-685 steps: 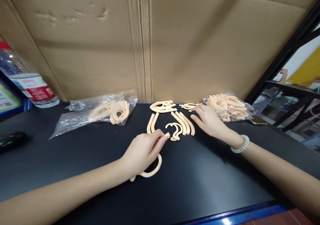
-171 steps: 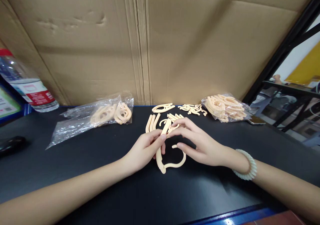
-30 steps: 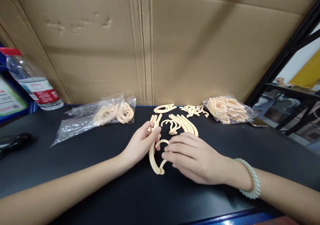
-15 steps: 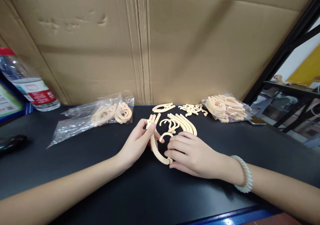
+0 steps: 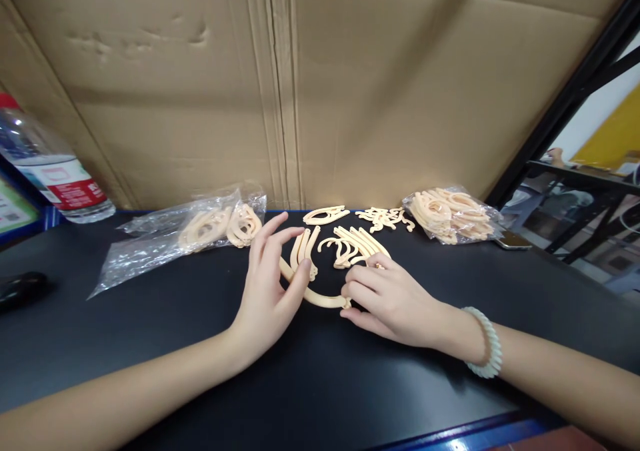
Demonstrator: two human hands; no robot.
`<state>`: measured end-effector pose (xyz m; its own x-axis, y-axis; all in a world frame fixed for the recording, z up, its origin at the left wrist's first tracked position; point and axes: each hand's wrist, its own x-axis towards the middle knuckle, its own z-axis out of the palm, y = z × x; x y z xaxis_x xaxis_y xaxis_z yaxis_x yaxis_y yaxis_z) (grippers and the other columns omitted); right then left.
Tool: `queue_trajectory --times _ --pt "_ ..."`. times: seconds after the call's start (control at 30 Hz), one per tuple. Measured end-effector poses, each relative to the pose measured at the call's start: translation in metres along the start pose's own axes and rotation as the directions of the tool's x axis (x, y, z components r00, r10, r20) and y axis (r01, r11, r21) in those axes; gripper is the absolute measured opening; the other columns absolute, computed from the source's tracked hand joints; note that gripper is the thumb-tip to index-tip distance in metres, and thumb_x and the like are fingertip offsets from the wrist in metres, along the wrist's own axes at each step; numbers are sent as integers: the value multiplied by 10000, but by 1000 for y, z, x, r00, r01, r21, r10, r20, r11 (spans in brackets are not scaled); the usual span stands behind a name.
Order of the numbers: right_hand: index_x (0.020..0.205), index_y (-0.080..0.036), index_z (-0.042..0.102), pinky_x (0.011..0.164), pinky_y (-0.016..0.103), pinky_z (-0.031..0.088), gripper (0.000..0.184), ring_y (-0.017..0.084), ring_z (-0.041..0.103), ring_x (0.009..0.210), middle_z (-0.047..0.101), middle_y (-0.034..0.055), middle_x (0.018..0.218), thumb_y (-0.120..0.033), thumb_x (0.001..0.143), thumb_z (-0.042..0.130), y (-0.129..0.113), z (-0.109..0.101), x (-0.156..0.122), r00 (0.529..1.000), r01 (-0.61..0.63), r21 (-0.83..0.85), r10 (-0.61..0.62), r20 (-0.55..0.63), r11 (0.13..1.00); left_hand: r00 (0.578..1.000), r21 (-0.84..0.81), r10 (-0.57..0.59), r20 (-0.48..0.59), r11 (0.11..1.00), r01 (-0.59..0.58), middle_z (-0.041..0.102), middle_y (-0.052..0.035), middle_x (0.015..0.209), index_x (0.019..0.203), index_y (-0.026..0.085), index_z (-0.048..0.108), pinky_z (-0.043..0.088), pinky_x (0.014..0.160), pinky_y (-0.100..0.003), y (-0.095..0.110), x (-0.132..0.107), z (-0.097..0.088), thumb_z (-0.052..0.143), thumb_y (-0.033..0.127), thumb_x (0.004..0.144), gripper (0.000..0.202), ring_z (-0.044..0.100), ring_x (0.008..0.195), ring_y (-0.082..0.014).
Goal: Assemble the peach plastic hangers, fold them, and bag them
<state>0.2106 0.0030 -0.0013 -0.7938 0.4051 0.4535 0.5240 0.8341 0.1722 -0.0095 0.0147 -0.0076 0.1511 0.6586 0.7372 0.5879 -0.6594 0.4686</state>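
My right hand [image 5: 387, 299] pinches one end of a cream plastic curved hanger arm [image 5: 323, 299], low over the dark tabletop. The small joint at that end shows beside my thumb; the rest is hidden by my fingers. My left hand [image 5: 265, 297] is open, with its fingers spread, and the arm's far end passes behind its thumb. Just beyond lie several loose hanger arms [image 5: 301, 245] side by side. To the right, another group of hanger arms [image 5: 367, 243] lies fanned out, with curved hooks [image 5: 330, 243] at its left.
A folded cream hanger [image 5: 325, 215] and a pile of small hooks [image 5: 385, 219] lie at the back. Clear bags of cream parts stand left [image 5: 205, 227] and right [image 5: 453, 214]. A water bottle [image 5: 65, 177] and black mouse [image 5: 23, 289] are far left; cardboard [image 5: 400, 91] walls the back.
My left hand has let go of the curved hanger arm and spread its fingers. The arm has swung flatter and its left end outward, while my right hand keeps the joint end, moved slightly away from me.
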Motion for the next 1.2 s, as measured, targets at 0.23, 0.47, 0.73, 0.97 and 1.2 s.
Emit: queue_trajectory --times 0.23,0.47,0.73,0.97,1.2 --pt "842 -152 553 716 321 330 186 145 492 678 601 30 851 -262 966 469 1 2 -1 1000 15 -74 -14 18 997 989 195 146 23 970 -148 170 -133 1578 1213 230 535 330 1106 -508 2 0 2 604 203 889 333 192 1459 -318" --pt "823 -150 578 689 322 319 201 146 486 626 618 27 826 -267 957 485 -1 1 -3 1000 -17 -102 17 4 995 977 347 165 133 916 -202 -101 -70 1622 1263 221 537 221 1142 -579 1 2 1 598 251 891 379 44 1468 -403" --pt "830 -156 591 706 306 343 223 149 539 689 641 35 835 -313 963 508 -1 0 -2 992 -102 4 102 -68 995 851 340 460 256 781 -524 212 -144 1594 1280 231 523 117 1123 -667 -3 6 0 621 227 874 417 181 1446 -407" --pt "792 -153 581 682 318 316 254 149 478 651 605 19 775 -292 974 471 0 -2 -1 995 -63 -59 58 -77 996 700 -34 504 506 823 -567 719 -69 1056 1106 168 549 405 1018 -423 2 5 0 536 223 941 175 682 934 -201" --pt "762 -156 565 693 317 301 290 139 443 635 583 9 741 -292 990 447 -1 -2 0 995 -31 -97 21 -94 995 712 -53 484 508 843 -535 701 -33 916 1022 174 532 442 850 -359 3 4 0 451 217 986 98 651 788 -177"
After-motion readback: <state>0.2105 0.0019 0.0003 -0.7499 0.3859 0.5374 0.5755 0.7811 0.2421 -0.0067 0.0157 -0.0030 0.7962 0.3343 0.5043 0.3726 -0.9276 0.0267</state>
